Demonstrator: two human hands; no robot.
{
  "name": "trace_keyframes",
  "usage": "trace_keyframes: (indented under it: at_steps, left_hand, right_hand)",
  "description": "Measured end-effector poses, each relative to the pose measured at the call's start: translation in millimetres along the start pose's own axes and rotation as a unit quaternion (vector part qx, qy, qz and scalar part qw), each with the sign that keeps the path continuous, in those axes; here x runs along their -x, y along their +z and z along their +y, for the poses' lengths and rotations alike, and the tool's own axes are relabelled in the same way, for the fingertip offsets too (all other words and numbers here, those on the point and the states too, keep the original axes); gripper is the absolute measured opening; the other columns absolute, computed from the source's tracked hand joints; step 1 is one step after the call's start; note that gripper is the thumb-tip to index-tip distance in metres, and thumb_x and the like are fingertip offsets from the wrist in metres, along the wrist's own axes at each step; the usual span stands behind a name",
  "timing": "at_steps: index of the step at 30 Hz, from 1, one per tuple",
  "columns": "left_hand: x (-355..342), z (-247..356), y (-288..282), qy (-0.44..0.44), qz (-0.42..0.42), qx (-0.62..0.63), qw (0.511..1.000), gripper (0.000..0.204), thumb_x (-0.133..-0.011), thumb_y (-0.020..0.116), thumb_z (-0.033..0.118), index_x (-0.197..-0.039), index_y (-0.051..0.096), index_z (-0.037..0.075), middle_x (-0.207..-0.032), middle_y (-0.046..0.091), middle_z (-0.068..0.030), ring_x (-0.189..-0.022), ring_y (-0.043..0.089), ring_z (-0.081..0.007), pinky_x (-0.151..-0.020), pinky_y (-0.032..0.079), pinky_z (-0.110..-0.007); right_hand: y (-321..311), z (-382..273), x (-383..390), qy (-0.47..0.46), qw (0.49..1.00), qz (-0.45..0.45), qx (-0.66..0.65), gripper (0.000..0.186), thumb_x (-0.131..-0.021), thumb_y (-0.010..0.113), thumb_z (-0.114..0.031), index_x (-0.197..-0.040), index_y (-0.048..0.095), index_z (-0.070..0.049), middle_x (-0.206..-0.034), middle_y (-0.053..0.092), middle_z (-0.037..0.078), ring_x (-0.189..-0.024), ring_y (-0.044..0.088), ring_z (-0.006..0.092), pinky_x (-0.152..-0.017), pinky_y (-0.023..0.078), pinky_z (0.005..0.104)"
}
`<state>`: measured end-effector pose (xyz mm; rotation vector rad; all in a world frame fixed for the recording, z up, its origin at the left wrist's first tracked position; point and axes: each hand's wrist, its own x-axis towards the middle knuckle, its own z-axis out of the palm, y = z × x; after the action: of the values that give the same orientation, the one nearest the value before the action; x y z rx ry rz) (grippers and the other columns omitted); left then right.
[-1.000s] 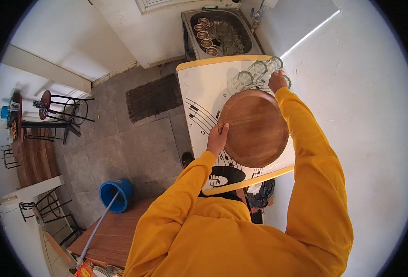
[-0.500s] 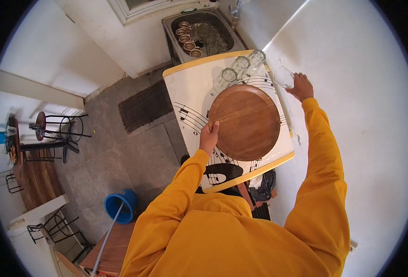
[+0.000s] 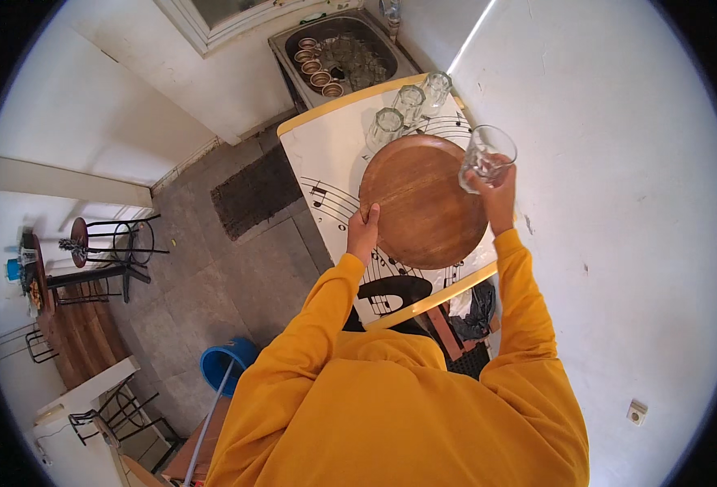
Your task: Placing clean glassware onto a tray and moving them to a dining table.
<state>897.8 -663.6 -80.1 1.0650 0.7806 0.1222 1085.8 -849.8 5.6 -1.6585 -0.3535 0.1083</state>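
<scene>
A round brown wooden tray point(image 3: 423, 203) lies over the white table point(image 3: 314, 154) with black music-note drawings and a yellow edge. My left hand point(image 3: 363, 234) grips the tray by its left rim, thumb on top and the other fingers hidden beneath. Wrapped around a clear drinking glass point(image 3: 488, 150) is my right hand point(image 3: 496, 191), which holds it tilted above the tray's right edge. Three more clear glasses stand in a slanting row behind the tray: a near one point(image 3: 387, 123), a middle one point(image 3: 409, 101) and a far one point(image 3: 437, 88).
Behind the table is a metal sink point(image 3: 350, 57) with several brown-rimmed cups along its left side. A white wall point(image 3: 602, 178) borders the table on the right. On the floor are a dark mat point(image 3: 254, 191) and a blue bucket point(image 3: 227, 361). Bar stools point(image 3: 123, 235) stand far left.
My right hand has brought the glass from beside the wall leftward to the tray's right edge. The left hand keeps its hold on the tray. The whole view has shifted slightly.
</scene>
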Motion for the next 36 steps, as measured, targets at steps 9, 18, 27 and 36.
trace_keyframes:
  at_steps: [9, 18, 27, 36]
  left_hand:
    - [-10, -9, -2, 0.042, 0.002, 0.026, 0.999, 0.036, -0.098, 0.055, 0.027, -0.116, 0.058, -0.004, -0.107, 0.065, -0.0069, -0.095, 0.058, -0.0135, -0.085, 0.046, -0.029]
    - [-6, -4, 2, 0.038, 0.013, 0.010, 0.999, 0.038, -0.098, 0.055, 0.028, -0.118, 0.059, -0.004, -0.108, 0.066, -0.0079, -0.095, 0.059, -0.0147, -0.086, 0.046, -0.029]
    - [-8, -7, 1, 0.023, -0.012, 0.001, 1.000, 0.043, -0.098, 0.055, 0.034, -0.119, 0.057, -0.002, -0.114, 0.063, -0.0075, -0.101, 0.059, -0.0144, -0.088, 0.048, -0.029]
    - [-1, 3, 8, 0.019, 0.020, 0.000, 1.000, 0.041, -0.098, 0.055, 0.034, -0.116, 0.058, -0.003, -0.105, 0.065, -0.0069, -0.092, 0.059, -0.0134, -0.083, 0.048, -0.029]
  right_hand:
    - [65, -5, 55, -0.034, 0.995, -0.081, 0.047, 0.071, -0.071, 0.081, -0.009, -0.128, 0.039, -0.004, -0.128, 0.051, 0.011, -0.122, 0.047, 0.0215, -0.105, 0.038, 0.0342]
    - [69, 9, 68, -0.019, 0.994, -0.093, 0.054, 0.073, -0.071, 0.081, -0.011, -0.129, 0.038, -0.004, -0.127, 0.050, 0.012, -0.122, 0.047, 0.0235, -0.105, 0.036, 0.0339]
    - [63, 29, 73, 0.001, 0.995, -0.088, 0.040, 0.076, -0.069, 0.082, -0.013, -0.129, 0.037, -0.004, -0.127, 0.048, 0.013, -0.121, 0.047, 0.0243, -0.105, 0.037, 0.0335]
    - [47, 19, 70, -0.018, 0.984, -0.142, 0.101, 0.086, -0.071, 0.077, -0.006, -0.142, 0.028, -0.004, -0.137, 0.043, 0.017, -0.129, 0.042, 0.0270, -0.108, 0.034, 0.0358]
